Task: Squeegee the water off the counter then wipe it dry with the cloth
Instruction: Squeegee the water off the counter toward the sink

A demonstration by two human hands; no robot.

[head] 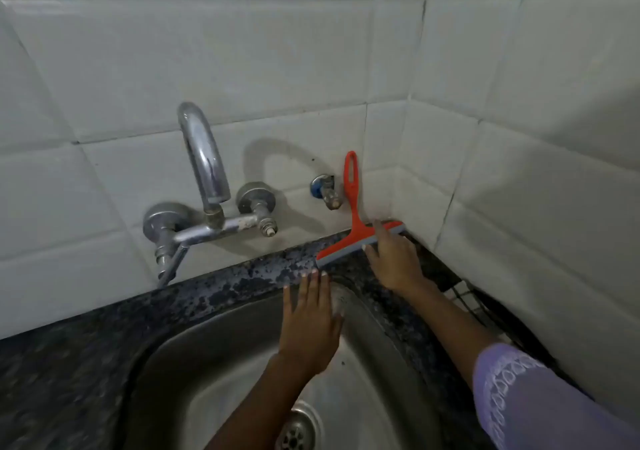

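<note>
**Squeegee propped in the counter's far corner, both hands flat**

The orange plastic squeegee with a grey rubber blade stood at about one o'clock from the sink, its blade resting on the dark speckled stone counter and its looped handle leaning up against the white tiled wall. The right hand lay on the counter at the blade's right half, one finger stretched over the head; its grip was loose and spread, closed around nothing. The left hand sat flat with fingers spread, fingertips on the counter's inner edge above the stainless steel sink basin, its grip wide and holding nothing. A lilac sleeve with white embroidery covered the right upper arm at four o'clock. A chrome wall-mounted tap with a curved spout projected at eleven o'clock, and a small chrome valve sat just left of the squeegee handle. The sink's round drain lay at six o'clock.
</note>
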